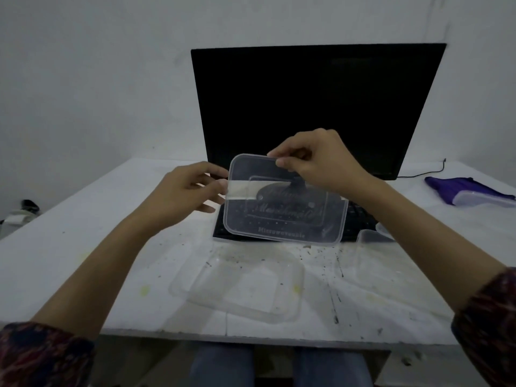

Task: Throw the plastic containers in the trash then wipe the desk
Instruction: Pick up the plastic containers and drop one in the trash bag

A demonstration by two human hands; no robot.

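A: What lies at the front edge of the worktop (92,236)?
B: A clear plastic container (243,289), open. Above it, the left hand (187,191) and right hand (318,163) pinch a lid (287,213) in curled fingers by its left and far edges; dark monitor (315,107) behind.

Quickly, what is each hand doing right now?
Left hand: holds the left edge of the clear lid.
Right hand: pinches the lid's top edge.

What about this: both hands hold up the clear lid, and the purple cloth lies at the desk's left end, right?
Not quite. The head view shows the left hand and right hand holding up the clear lid, but the purple cloth lies at the desk's right end.
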